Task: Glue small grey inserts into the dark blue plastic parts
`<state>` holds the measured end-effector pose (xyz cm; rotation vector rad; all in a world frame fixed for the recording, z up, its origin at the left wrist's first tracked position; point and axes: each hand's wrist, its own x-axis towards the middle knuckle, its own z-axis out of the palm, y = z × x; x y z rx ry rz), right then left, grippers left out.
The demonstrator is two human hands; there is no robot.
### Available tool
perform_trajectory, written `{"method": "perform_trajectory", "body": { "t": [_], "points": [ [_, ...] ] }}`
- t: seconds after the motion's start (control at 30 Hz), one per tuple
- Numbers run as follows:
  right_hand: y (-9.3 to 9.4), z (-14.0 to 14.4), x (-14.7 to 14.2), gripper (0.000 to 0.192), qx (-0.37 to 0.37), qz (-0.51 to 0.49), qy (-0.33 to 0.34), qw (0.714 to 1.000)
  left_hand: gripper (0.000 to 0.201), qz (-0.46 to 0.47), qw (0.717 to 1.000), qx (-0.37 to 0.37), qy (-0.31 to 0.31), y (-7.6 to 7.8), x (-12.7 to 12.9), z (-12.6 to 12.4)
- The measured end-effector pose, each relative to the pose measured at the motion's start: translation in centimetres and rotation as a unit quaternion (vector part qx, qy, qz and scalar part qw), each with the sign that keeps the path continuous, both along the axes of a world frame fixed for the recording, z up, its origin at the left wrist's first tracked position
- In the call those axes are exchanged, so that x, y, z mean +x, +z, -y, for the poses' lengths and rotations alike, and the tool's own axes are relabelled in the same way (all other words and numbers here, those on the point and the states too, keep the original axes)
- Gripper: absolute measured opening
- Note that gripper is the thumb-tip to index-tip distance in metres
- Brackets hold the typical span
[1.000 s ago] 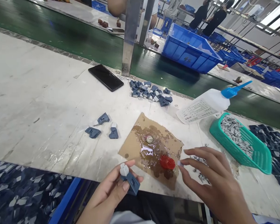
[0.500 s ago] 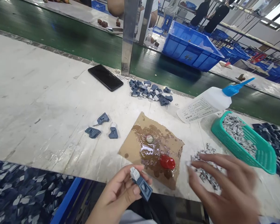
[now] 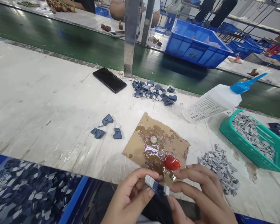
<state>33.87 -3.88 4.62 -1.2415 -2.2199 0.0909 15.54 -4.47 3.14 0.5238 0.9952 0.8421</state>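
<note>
1. Now the right hand point(image 3: 200, 196) has come back from the heap of small grey pieces point(image 3: 218, 166) and meets the left hand point(image 3: 130, 199) at the near edge of the table point(image 3: 49, 102); half a second ago it was spread over that heap, apart from the left.
2. Its thumb and forefinger are pinched narrow on a small pale piece point(image 3: 166, 190), pressed against the end of the dark blue part point(image 3: 157, 187).
3. That blue part stays in the left hand, gripped between thumb and fingers, a white tab point(image 3: 149, 179) showing at its other end. It has been turned since a second ago, when the tab pointed up and away.
4. Judging from this, a grey piece is fetched and is being fitted onto the blue part; whether it is seated I cannot tell.
5. Just beyond the hands lies the cardboard sheet point(image 3: 135, 146), wet with glue, bearing a red cap point(image 3: 172, 163) and a small round disc point(image 3: 153, 139).
6. Unmoved: three blue parts point(image 3: 106, 127) to the left, the far pile of blue parts point(image 3: 155, 92), the phone point(image 3: 109, 80), the glue bottle point(image 3: 214, 101), the green basket point(image 3: 247, 149).
</note>
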Motion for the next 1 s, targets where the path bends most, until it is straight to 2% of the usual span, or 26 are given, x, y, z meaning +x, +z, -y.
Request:
{"method": "perform_trajectory", "body": {
  "t": [0.2, 0.43, 0.57, 0.7, 0.8, 0.9, 1.0],
  "points": [
    [-0.3, 0.0, -0.7, 0.015, 0.006, -0.002, -0.004, 1.0, 0.016, -0.034, 0.999, 0.021, 0.006, 0.2, 0.3, 0.1],
    [0.0, 0.2, -0.7, 0.022, 0.032, 0.028, 0.01, 0.999, 0.012, -0.073, 0.99, 0.111, 0.05, 0.1, 0.7, 0.2],
    [-0.2, 0.6, -1.1, 0.019, 0.03, 0.004, 0.017, 0.999, 0.011, -0.073, 0.992, 0.087, 0.059, 0.2, 0.9, 0.3],
    [-0.9, 1.2, -2.2, 0.021, 0.107, 0.014, -0.077, 0.991, 0.012, -0.095, 0.989, 0.093, 0.069, 0.3, 1.2, 0.4],
    [-1.3, 1.5, -2.8, 0.023, 0.15, 0.02, -0.091, 0.984, 0.013, -0.122, 0.987, 0.086, 0.064, 0.3, 1.2, 0.5],
    [-1.2, 1.6, -2.9, 0.022, 0.121, 0.025, -0.065, 0.99, 0.015, -0.121, 0.989, 0.069, 0.056, 0.3, 1.1, 0.7],
    [-0.9, 1.7, -2.9, 0.023, 0.081, 0.005, -0.066, 0.995, 0.015, -0.111, 0.99, 0.058, 0.072, 0.4, 1.1, 0.8]
  ]
}}
